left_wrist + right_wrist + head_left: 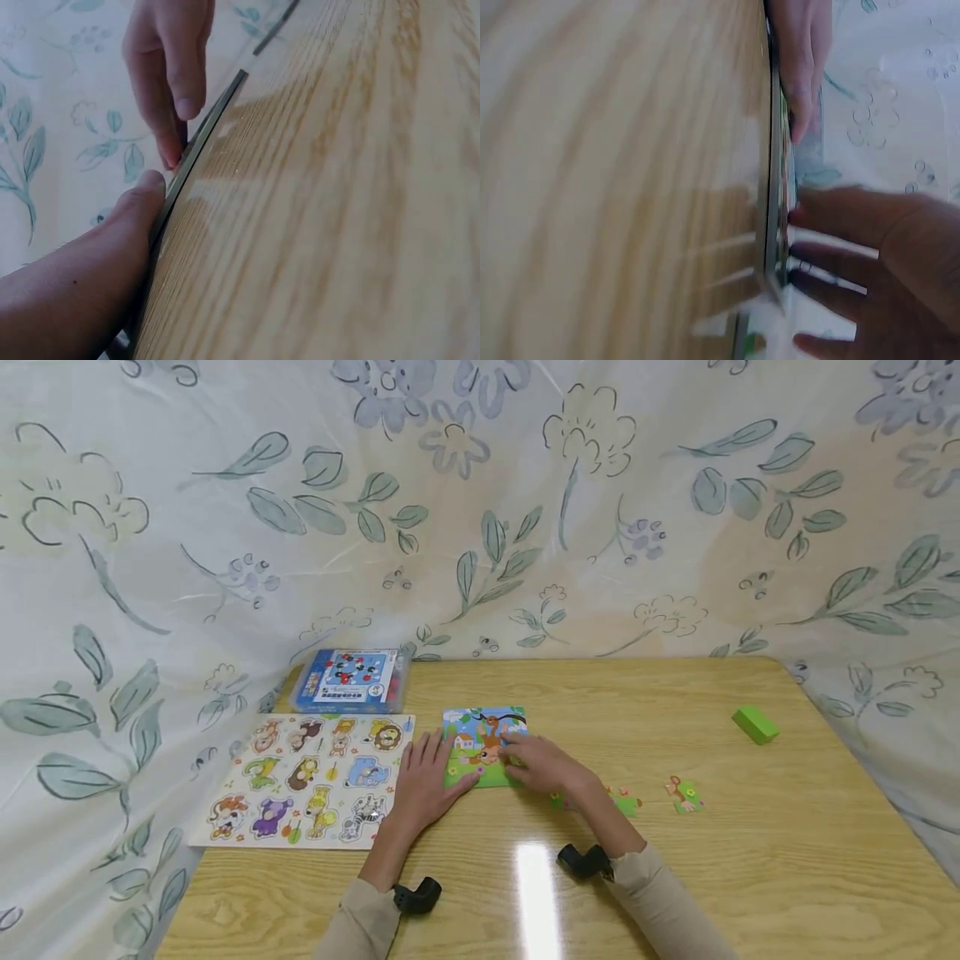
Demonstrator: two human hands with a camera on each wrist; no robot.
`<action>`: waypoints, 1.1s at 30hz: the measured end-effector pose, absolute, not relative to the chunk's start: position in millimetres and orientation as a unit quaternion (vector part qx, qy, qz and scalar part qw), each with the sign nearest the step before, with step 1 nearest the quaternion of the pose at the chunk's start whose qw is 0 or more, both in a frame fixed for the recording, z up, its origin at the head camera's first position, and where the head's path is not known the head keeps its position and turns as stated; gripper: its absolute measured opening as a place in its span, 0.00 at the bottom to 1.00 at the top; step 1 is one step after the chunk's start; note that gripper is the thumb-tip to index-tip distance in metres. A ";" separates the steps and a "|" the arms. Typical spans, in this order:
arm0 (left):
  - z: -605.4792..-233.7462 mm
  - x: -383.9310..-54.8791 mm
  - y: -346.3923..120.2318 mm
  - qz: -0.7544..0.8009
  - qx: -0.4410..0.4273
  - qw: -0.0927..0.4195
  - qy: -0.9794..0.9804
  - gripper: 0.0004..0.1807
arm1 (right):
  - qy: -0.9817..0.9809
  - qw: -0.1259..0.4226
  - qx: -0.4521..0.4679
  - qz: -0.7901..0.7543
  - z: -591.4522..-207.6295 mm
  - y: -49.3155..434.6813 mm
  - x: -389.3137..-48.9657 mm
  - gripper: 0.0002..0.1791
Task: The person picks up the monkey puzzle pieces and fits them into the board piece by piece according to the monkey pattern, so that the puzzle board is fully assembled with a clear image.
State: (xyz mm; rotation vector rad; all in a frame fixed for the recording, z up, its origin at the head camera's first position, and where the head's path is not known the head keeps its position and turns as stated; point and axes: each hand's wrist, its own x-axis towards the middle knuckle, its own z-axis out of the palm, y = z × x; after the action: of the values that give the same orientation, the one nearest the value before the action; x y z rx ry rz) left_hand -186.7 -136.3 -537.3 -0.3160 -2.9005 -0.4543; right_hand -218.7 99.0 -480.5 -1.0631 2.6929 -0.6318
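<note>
My left hand [429, 781] lies flat with its fingers stretched out, pointing away from me, along the left side of a small puzzle board [480, 747]. The board sits on the wooden table [750, 877] in front of me, between my two hands, and shows a brown monkey under a branch, a little house and green grass. My left thumb is spread away from the other fingers and reaches to the board's lower edge.

My right hand [546, 764] comes in from the other side, fingertips on the right part of the picture, fingers apart and only slightly bent — I cannot see them gripping anything.

Beside my right hand, partly hidden by my forearm, lie some green puzzle pieces [628, 803]; farther right, on its own, is a loose piece [684, 794] in green and brown. A bright green block [756, 725] stands well apart, toward the table's right side.

Just left of my left hand is a large white animal board [330, 772] with rows of cartoon creatures, and behind it a clear plastic box [351, 681] with a blue label. A floral cloth [480, 527] hangs behind everything.
</note>
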 end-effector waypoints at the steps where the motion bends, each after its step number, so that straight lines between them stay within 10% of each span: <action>1: -536.8 -186.7 -136.1 -0.152 -0.107 0.095 -0.978 0.48 | 0.901 0.089 -0.365 -0.218 -481.1 102.5 -219.8 0.19; 12: -536.2 -186.4 -137.2 -0.163 -0.111 0.102 -0.975 0.47 | 0.891 0.112 -0.360 -0.254 -477.7 155.9 -207.6 0.37; 33: -536.9 -186.0 -136.5 -0.203 -0.151 0.148 -0.956 0.44 | 0.900 0.107 -0.343 -0.245 -486.0 202.9 -175.8 0.41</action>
State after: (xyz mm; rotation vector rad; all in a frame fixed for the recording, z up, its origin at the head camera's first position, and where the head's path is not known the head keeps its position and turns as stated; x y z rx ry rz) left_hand -186.0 -136.5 -536.9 -0.4335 -2.7494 -0.5846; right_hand -175.8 202.9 -486.0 -1.0091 2.6507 -0.7225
